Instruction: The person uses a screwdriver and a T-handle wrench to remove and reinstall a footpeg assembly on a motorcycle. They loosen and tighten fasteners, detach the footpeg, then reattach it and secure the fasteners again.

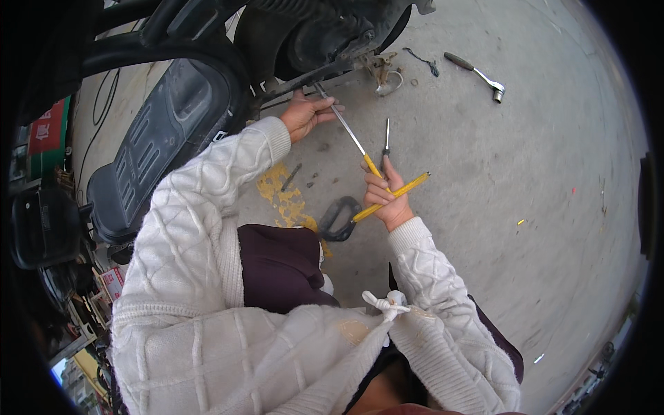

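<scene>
From my remote seat I see the right hand (389, 196) clenched around a yellow-handled, T-shaped silver metal wrench (352, 134) at frame centre, slanting up-left to a black vehicle (321, 43). The left hand (304, 116) touches its upper shaft; I cannot tell whether those fingers grip. A dark-handled metal ratchet (476, 70) lies upper right.

Grey floor (484, 159), scattered litter

Surface scuffed; flaking yellow paint (280, 197), dark stick (291, 177) at its edge, black loop-shaped piece (326, 226) beside it. Upper right: ratchet with socket (478, 71). Left of that, short black cord (423, 62), small ring (413, 81) below. Screwdriver (387, 135) nearer. Far right: yellow scrap (521, 222), red scrap (573, 190), white scrap (539, 358).
</scene>
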The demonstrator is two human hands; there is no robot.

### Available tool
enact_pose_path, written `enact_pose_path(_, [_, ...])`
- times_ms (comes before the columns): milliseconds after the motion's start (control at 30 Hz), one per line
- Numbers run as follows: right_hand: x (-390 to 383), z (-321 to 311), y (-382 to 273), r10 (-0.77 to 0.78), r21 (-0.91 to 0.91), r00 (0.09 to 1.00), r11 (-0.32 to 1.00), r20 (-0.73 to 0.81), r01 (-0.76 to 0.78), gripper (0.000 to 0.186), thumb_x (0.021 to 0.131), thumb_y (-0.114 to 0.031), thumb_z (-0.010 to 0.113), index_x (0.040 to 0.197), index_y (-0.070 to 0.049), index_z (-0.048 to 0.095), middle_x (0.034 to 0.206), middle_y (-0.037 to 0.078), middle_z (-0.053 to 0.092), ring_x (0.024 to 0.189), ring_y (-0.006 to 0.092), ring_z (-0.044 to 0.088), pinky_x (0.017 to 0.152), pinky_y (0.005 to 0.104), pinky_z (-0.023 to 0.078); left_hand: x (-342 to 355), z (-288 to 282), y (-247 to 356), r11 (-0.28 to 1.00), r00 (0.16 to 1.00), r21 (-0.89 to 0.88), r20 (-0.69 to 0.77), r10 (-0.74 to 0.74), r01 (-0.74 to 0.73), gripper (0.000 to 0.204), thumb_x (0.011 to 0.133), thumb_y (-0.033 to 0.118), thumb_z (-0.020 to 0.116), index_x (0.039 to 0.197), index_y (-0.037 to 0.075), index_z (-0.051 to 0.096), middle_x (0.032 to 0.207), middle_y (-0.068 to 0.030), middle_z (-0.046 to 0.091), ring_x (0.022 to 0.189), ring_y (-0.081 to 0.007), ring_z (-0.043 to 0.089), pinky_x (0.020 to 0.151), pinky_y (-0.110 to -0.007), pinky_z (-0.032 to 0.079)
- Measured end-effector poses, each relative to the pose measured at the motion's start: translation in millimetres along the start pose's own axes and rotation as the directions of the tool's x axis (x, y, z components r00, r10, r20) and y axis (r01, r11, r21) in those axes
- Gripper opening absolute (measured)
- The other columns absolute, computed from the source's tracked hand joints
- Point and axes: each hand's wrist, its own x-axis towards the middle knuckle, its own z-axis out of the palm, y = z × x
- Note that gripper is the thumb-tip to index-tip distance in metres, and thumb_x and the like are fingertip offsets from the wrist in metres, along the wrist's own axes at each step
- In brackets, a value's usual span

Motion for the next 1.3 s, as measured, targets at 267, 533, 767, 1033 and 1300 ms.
enact_pose_path(267, [-57, -17, 25, -0.909, -0.950, 0.279, -0.307, 0.310, 0.054, 0.044, 0.080, -0.005, 0.066, 0.120, -0.005, 0.049, 0.110, 0.016, 0.048, 0.094, 0.0276, 0.051, 0.080, 0.0364, 0.045, 8, -3, -7, 0.995, 0.995, -0.038, 0.032, 0.095, -0.093, 0.072, 0.086, -0.003, 0.057, 0.134, 0.003, 0.003, 0.102, -0.0207, 0.055, 0.091, -0.0339, 0.064, 0.079, -0.039, 0.058])
enact_pose_path(533, [-65, 8, 31, -0.785, -0.977, 0.598, -0.214, 0.166, -0.011, 0.020, 0.085, -0.013, 0.062, 0.102, -0.005, 0.057, 0.091, 0.011, 0.052, 0.076, 0.0244, 0.050, 0.065, 0.0364, 0.043, 9, -8, -7, 0.990, 0.990, -0.083, 0.073, 0.119, -0.113, 0.057, 0.085, -0.003, 0.058, 0.125, -0.001, 0.017, 0.102, -0.0230, 0.056, 0.093, -0.0351, 0.064, 0.081, -0.041, 0.058])
enact_pose_path(767, [-76, -2, 28, -0.356, -0.498, 0.873, 0.853, -0.333, 0.157, 0.012, 0.087, -0.013, 0.059, 0.093, -0.003, 0.056, 0.080, 0.007, 0.052, 0.070, 0.0198, 0.052, 0.061, 0.0333, 0.045, 9, -9, -8, 0.982, 0.982, -0.060, 0.049, 0.180, -0.177, 0.050, 0.085, -0.004, 0.057, 0.120, -0.008, 0.021, 0.101, -0.0252, 0.056, 0.093, -0.0369, 0.063, 0.082, -0.043, 0.057])
enact_pose_path(1033, [-71, 6, 20, -0.535, -0.611, 0.771, 0.752, -0.345, 0.247, 0.019, 0.091, -0.019, 0.054, 0.095, -0.001, 0.048, 0.084, 0.014, 0.056, 0.062, 0.0207, 0.057, 0.051, 0.0316, 0.047, 11, -8, -6, 0.985, 0.983, -0.002, 0.058, 0.173, -0.174, 0.014, 0.086, -0.003, 0.056, 0.095, -0.010, 0.049, 0.093, -0.0213, 0.061, 0.088, -0.0336, 0.066, 0.077, -0.039, 0.059])
enact_pose_path(1300, [-79, 2, 29, -0.620, -0.725, 0.702, 0.654, -0.350, 0.217, 0.030, 0.095, -0.026, 0.048, 0.101, 0.002, 0.040, 0.098, 0.023, 0.057, 0.059, 0.0225, 0.061, 0.044, 0.0301, 0.050, 19, -6, -10, 0.975, 0.976, -0.038, -0.015, 0.217, -0.218, 0.024, 0.083, -0.006, 0.059, 0.100, -0.010, 0.043, 0.090, -0.0173, 0.059, 0.080, -0.0270, 0.065, 0.073, -0.037, 0.061])
